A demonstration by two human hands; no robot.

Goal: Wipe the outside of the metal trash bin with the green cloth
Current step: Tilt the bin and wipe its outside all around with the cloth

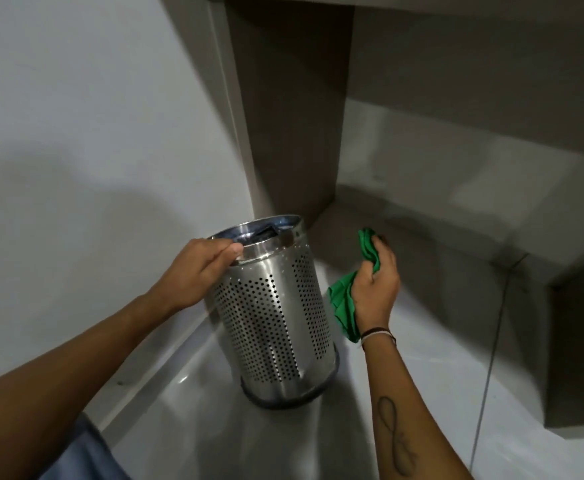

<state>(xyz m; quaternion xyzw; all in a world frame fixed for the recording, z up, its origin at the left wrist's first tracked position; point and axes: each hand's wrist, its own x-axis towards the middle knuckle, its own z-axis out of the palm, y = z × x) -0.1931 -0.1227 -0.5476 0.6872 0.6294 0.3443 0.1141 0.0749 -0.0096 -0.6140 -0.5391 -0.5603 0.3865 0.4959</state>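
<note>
A shiny perforated metal trash bin [276, 317] stands on the pale floor, tilted a little toward me, its open rim at the top. My left hand [200, 268] grips that rim on the near left side. To the right of the bin, my right hand [377, 285] holds a bunched green cloth [346, 306], a short way off the bin's side and not touching it. Part of the cloth sticks out above my fingers and part hangs below my palm. Something dark lies inside the bin, mostly hidden.
A white wall [75, 133] rises close on the left. A brown cabinet panel [294, 116] stands behind the bin, with a recessed base running right. A brown box-like unit [578, 341] sits at the right edge. Glossy tiled floor [439, 393] lies in front.
</note>
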